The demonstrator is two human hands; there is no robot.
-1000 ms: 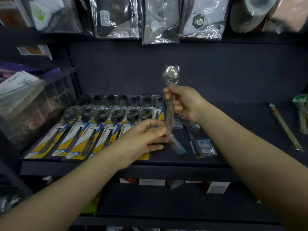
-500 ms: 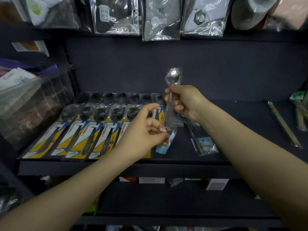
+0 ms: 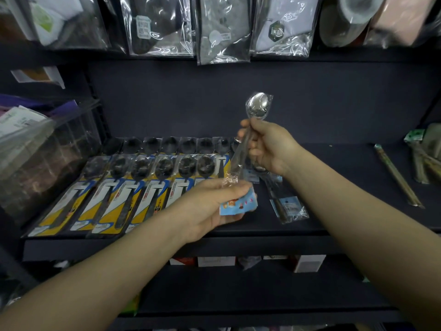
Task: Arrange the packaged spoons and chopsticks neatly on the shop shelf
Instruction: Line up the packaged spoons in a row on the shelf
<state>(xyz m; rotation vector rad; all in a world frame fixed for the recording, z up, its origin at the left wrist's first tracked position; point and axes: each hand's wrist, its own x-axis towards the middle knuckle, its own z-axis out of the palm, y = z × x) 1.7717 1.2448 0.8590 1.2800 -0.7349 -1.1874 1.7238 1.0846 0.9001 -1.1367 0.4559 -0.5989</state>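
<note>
A steel spoon in a clear wrapper (image 3: 258,108) stands upright above the dark shelf (image 3: 334,225), bowl up. My right hand (image 3: 267,146) grips its handle just below the bowl. My left hand (image 3: 214,206) pinches the wrapper's lower end by its blue printed label (image 3: 238,205). Rows of packaged spoons on yellow and white cards (image 3: 133,187) lie side by side on the shelf's left half. Another wrapped spoon (image 3: 286,206) lies flat right of my hands. A long packaged pair of chopsticks (image 3: 398,175) lies on the right of the shelf.
A clear plastic bin (image 3: 40,151) with papers stands at the left edge. Bagged goods (image 3: 222,27) hang from the shelf above. More greenish packs (image 3: 427,151) sit at the far right. Small boxes (image 3: 307,262) line the lower shelf.
My left hand closed on the wrapper's lower end and turned the blue label into view. The spoon stayed upright in my right hand, shifting slightly right.
</note>
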